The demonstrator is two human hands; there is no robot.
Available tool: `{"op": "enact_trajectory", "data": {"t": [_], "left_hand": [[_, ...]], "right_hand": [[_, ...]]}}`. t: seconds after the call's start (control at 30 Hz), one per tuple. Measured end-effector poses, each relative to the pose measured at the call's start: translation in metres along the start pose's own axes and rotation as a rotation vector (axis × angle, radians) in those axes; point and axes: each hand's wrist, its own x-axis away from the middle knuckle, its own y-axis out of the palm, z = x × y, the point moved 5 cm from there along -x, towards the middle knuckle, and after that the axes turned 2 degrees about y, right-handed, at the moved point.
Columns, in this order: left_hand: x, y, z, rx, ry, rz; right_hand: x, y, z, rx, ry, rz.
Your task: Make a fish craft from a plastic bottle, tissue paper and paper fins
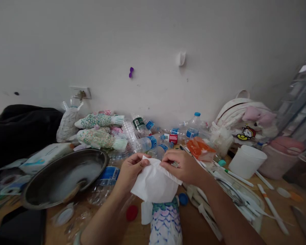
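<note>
A thin white sheet (154,183), like tissue or soft paper, is stretched between my two hands. My left hand (132,172) pinches its upper left corner. Along the upper right edge, the fingers of my right hand (185,166) grip the sheet where it looks folded over. Just below the sheet lies a white form painted with blue and purple fish scales (165,223); its upper end is hidden behind the sheet. A blue bottle cap (183,199), a red cap (132,213) and a small white piece (146,213) lie around it.
A metal basin (98,158) with whitish contents stands left, near a dark phone or tablet (21,226). Painted fish (99,119) and plastic bottles (148,143) line the wall. Right are a white cup (248,161), markers (272,207) and a backpack (244,115).
</note>
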Motion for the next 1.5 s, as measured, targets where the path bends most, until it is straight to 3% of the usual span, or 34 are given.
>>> {"op": "enact_trajectory", "data": {"t": [0.2, 0.47, 0.73, 0.97, 1.07, 1.17, 1.23, 1.3, 1.37, 1.43, 1.5], "left_hand": [[-0.004, -0.008, -0.011, -0.03, -0.011, 0.053], [-0.003, 0.003, -0.004, 0.023, 0.105, -0.087], [-0.005, -0.002, 0.001, -0.242, 0.135, -0.116], [0.004, 0.011, 0.003, -0.624, 0.159, -0.291], [0.005, 0.014, 0.001, -0.71, 0.156, -0.34], [0.006, 0.015, -0.003, -0.621, 0.127, -0.406], [0.004, 0.014, -0.004, -0.493, 0.122, -0.377], [0.003, 0.011, -0.005, -0.354, 0.127, -0.289], [0.003, 0.01, -0.005, -0.229, 0.128, -0.207], [0.005, 0.012, -0.005, -0.129, 0.122, -0.166], [0.007, 0.015, -0.004, -0.063, 0.116, -0.146]], "right_hand": [[0.001, 0.004, -0.002, 0.119, 0.022, 0.074], [-0.001, 0.006, 0.002, 0.063, 0.071, 0.055], [0.0, 0.001, 0.007, 0.115, 0.053, 0.071], [-0.001, 0.01, 0.01, 0.463, -0.06, 0.034], [-0.001, 0.012, 0.004, 0.479, -0.14, 0.034], [-0.001, 0.006, -0.003, 0.355, -0.155, 0.139], [0.0, -0.003, -0.003, 0.247, -0.091, 0.309], [0.003, -0.012, 0.003, 0.101, 0.066, 0.511], [0.006, -0.012, 0.015, -0.14, 0.287, 0.63], [0.006, 0.002, 0.027, -0.463, 0.484, 0.554], [0.003, 0.024, 0.03, -0.773, 0.595, 0.331]]}}
